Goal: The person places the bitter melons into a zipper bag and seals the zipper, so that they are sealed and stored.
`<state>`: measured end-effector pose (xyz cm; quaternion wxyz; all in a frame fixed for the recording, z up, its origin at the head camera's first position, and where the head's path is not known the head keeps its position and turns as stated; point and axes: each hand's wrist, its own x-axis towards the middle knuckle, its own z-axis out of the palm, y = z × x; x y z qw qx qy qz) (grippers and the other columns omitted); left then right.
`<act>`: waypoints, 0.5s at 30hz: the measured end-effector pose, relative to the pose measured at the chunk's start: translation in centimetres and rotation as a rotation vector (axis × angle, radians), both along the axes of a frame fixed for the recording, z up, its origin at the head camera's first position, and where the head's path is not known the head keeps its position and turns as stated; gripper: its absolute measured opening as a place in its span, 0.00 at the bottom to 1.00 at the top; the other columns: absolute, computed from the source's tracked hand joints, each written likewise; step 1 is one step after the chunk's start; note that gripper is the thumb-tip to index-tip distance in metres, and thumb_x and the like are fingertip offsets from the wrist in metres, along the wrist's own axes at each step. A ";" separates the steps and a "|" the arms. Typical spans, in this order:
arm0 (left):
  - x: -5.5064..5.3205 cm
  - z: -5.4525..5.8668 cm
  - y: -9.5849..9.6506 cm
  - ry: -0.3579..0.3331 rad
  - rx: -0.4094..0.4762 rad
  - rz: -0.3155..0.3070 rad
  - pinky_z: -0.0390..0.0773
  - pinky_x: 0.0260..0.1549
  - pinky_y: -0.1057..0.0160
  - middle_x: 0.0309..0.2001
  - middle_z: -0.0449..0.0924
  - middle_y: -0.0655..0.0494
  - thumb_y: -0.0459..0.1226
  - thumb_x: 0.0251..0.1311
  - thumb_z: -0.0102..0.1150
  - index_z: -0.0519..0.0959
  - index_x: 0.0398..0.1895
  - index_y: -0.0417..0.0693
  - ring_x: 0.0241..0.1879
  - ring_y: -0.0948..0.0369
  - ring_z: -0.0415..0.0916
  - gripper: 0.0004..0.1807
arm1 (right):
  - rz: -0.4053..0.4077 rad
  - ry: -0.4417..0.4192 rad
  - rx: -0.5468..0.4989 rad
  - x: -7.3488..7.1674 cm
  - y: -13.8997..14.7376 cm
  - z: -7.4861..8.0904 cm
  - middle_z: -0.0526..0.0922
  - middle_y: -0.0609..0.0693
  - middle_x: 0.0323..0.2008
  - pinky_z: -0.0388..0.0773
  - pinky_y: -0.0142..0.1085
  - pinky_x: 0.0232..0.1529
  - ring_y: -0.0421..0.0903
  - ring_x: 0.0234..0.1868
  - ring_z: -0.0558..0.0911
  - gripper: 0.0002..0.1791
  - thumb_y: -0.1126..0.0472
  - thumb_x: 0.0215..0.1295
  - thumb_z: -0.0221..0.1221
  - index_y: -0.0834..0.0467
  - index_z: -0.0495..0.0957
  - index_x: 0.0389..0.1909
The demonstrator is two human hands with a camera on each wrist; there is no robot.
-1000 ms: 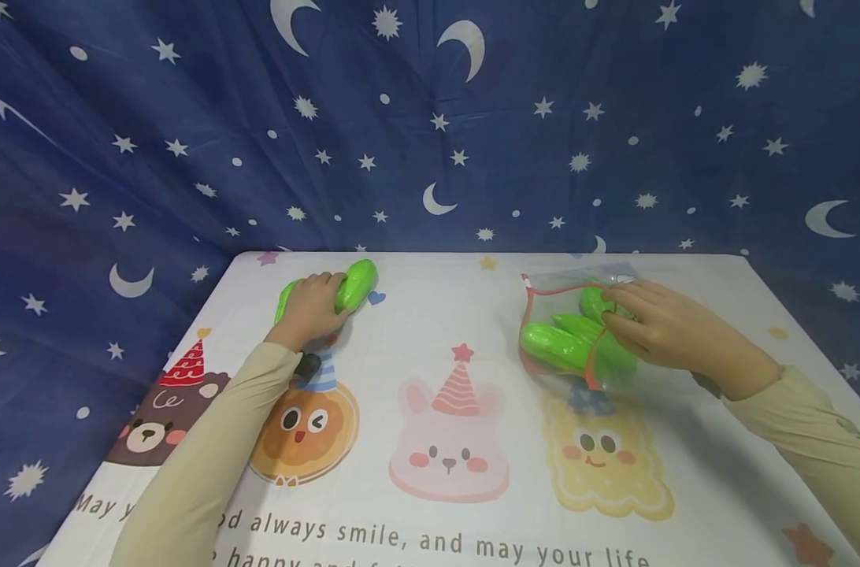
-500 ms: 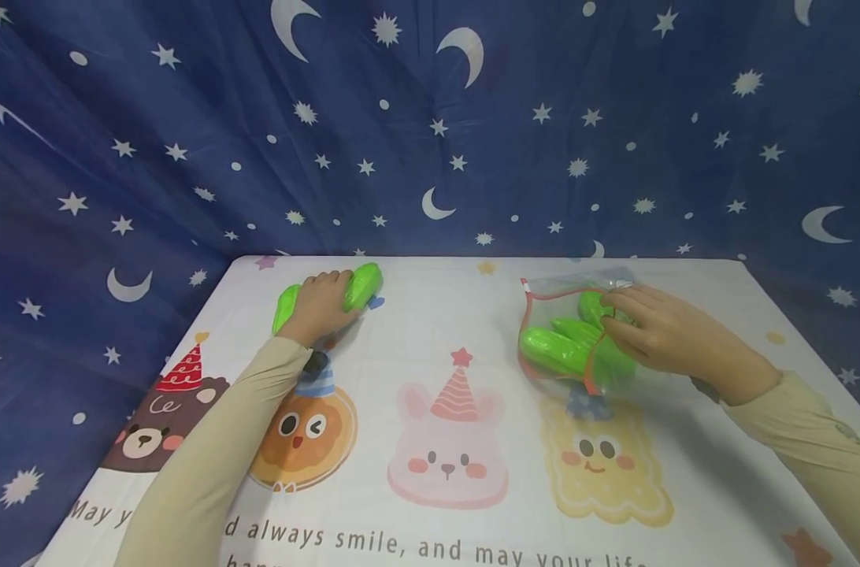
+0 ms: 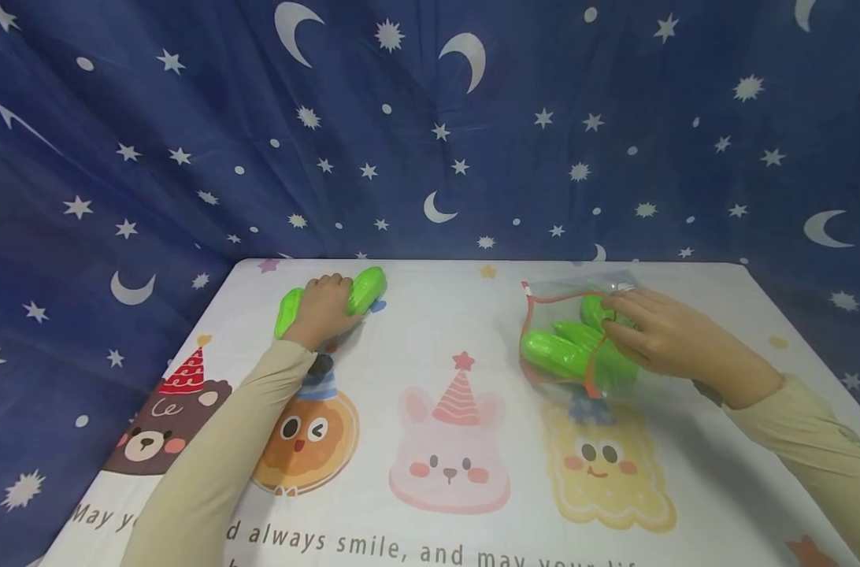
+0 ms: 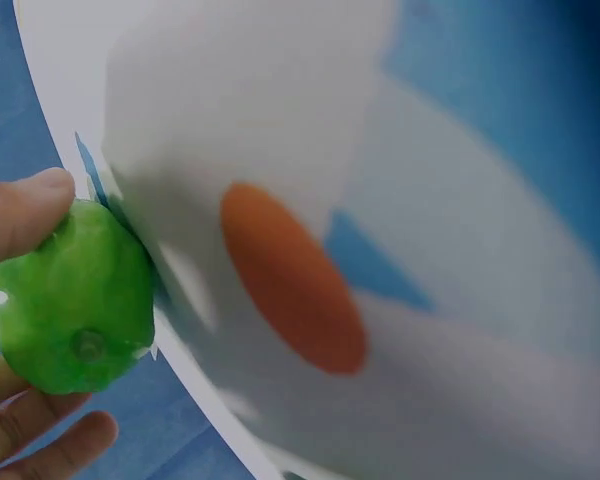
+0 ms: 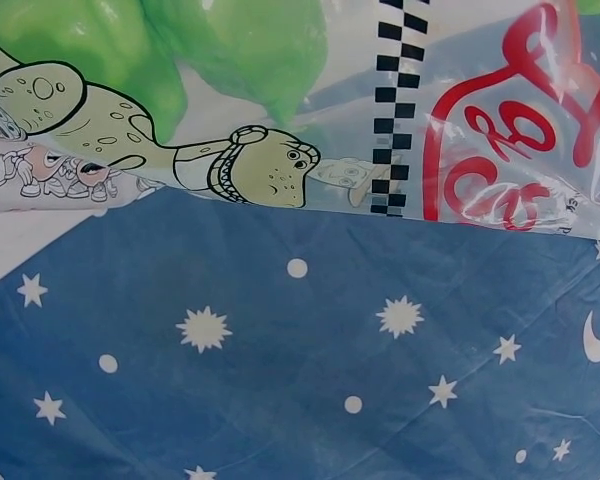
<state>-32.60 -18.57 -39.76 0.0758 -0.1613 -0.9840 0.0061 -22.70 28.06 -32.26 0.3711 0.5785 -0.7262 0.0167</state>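
Note:
At the table's far left, my left hand [image 3: 324, 311] grips a glossy green toy cucumber [image 3: 368, 290] from above. The left wrist view shows the cucumber's rounded end [image 4: 75, 300] between thumb and fingers. Another green piece [image 3: 288, 313] shows on the hand's other side; the hand hides how the two meet. On the right, my right hand [image 3: 660, 335] pinches the edge of a clear, red-edged zip bag [image 3: 526, 319]. Several green cucumbers [image 3: 554, 354] lie inside it. In the right wrist view the bag's printed side [image 5: 270, 165] shows a cartoon dinosaur; that hand is out of view there.
A white tablecloth [image 3: 447, 311] printed with cartoon animals, stars and lettering covers the table. Behind it hangs a dark blue curtain [image 3: 402, 181] with stars and moons. Between the two hands lies a stretch of tablecloth.
My left hand has shifted slightly right with its cucumber, and more of the green piece on its left shows. My right hand and the bag stay nearly still. The head view tilts slightly.

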 end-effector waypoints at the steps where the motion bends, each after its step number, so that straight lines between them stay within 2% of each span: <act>1: 0.0 0.0 0.0 0.009 -0.004 0.003 0.73 0.47 0.46 0.40 0.78 0.42 0.53 0.49 0.64 0.73 0.49 0.33 0.43 0.46 0.75 0.34 | 0.003 0.003 -0.001 0.0 0.0 0.0 0.79 0.62 0.34 0.76 0.47 0.32 0.58 0.32 0.79 0.21 0.62 0.72 0.38 0.65 0.76 0.25; 7: -0.1 0.0 -0.1 0.035 0.007 0.041 0.73 0.42 0.49 0.31 0.79 0.45 0.53 0.46 0.66 0.77 0.37 0.36 0.35 0.49 0.75 0.29 | 0.007 0.007 -0.004 0.1 -0.1 0.0 0.79 0.62 0.34 0.77 0.48 0.33 0.58 0.32 0.79 0.21 0.63 0.72 0.38 0.65 0.76 0.25; 15: 0.3 0.0 -0.1 0.042 0.019 0.052 0.74 0.41 0.49 0.32 0.79 0.44 0.51 0.47 0.66 0.77 0.36 0.35 0.35 0.48 0.76 0.27 | 0.001 0.015 0.002 0.2 -0.2 0.0 0.80 0.62 0.35 0.78 0.48 0.36 0.58 0.34 0.80 0.19 0.64 0.71 0.40 0.66 0.77 0.27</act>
